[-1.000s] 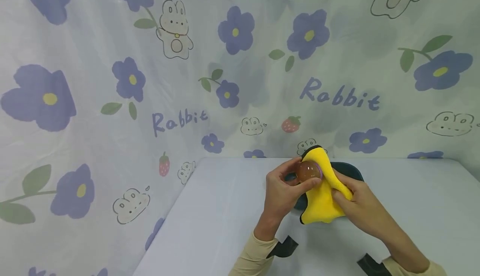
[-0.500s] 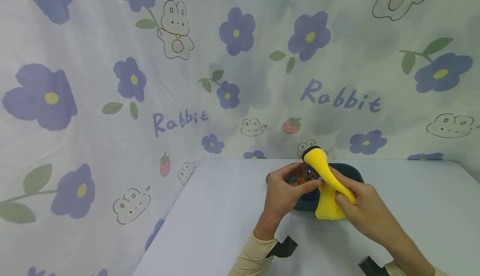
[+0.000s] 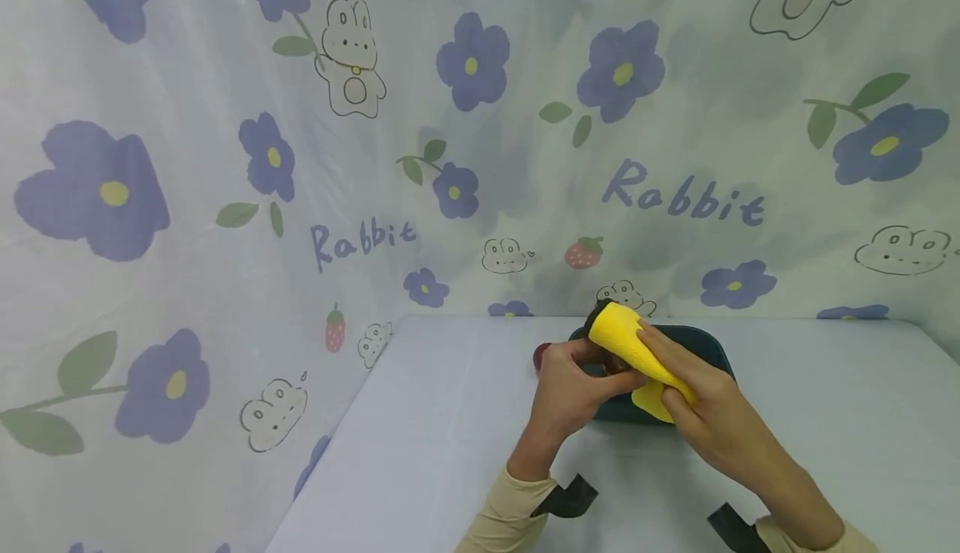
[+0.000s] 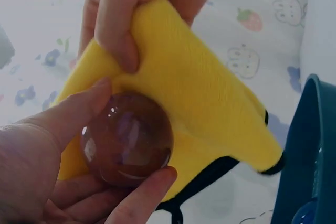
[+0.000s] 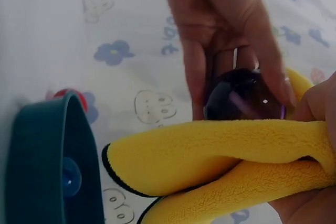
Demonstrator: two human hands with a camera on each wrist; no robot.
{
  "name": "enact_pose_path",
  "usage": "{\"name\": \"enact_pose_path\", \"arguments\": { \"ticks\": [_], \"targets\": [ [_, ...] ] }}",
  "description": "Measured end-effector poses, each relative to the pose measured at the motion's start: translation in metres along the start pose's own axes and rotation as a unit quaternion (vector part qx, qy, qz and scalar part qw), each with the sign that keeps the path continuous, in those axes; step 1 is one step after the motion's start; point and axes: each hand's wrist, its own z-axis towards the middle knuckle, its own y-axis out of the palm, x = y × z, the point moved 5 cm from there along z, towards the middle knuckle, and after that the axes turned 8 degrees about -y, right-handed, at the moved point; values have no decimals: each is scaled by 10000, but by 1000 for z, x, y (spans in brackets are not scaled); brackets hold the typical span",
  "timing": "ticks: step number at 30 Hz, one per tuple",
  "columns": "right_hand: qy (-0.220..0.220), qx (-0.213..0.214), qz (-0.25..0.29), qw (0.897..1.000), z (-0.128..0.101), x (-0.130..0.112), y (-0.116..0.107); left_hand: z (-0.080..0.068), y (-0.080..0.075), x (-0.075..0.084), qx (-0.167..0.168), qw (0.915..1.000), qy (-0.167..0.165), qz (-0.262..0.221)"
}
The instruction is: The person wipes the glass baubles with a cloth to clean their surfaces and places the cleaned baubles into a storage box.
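Note:
My left hand (image 3: 566, 386) grips a glassy, see-through ball (image 4: 128, 140) between thumb and fingers; it looks brownish in the left wrist view and dark purple in the right wrist view. A yellow cloth (image 3: 626, 340) with black edging is bunched in my right hand (image 3: 712, 403), which holds it against the ball. In the left wrist view the cloth lies behind and above the ball, the right fingers (image 4: 118, 30) pressing into it. From the head view, cloth and fingers hide most of the ball. Both hands are raised in front of a dark teal basin.
Behind the hands, the teal basin (image 3: 697, 340) stands on the white table (image 3: 465, 419); a blue ball (image 5: 71, 177) sits inside it. A red ball (image 3: 540, 357) shows just left of the left hand. A flower-and-rabbit patterned curtain (image 3: 525, 161) hangs at the back.
The right hand has moved left with the cloth, folding it over the ball, so less of the ball shows. The left hand keeps its grip. The red ball has come into clearer view.

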Motion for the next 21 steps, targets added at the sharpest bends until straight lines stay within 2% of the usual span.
{"name": "enact_pose_path", "arguments": {
  "ticks": [5, 11, 17, 21],
  "targets": [
    [-51, -209, 40, 9998, -1, 10, 0, -2, 5, 0, -65, 9995, -116, 298],
    [288, -462, 508, 9972, -4, 20, 1, -4, 4, 3, -237, 9995, -21, 208],
    [855, -535, 1366, 9855, -8, 27, 5, -5, 2, 5, -303, 9994, 10, 156],
    [1166, -601, 1650, 9775, -10, 29, 6, -5, 1, 8, -278, 9995, 115, 121]
  ]
}}
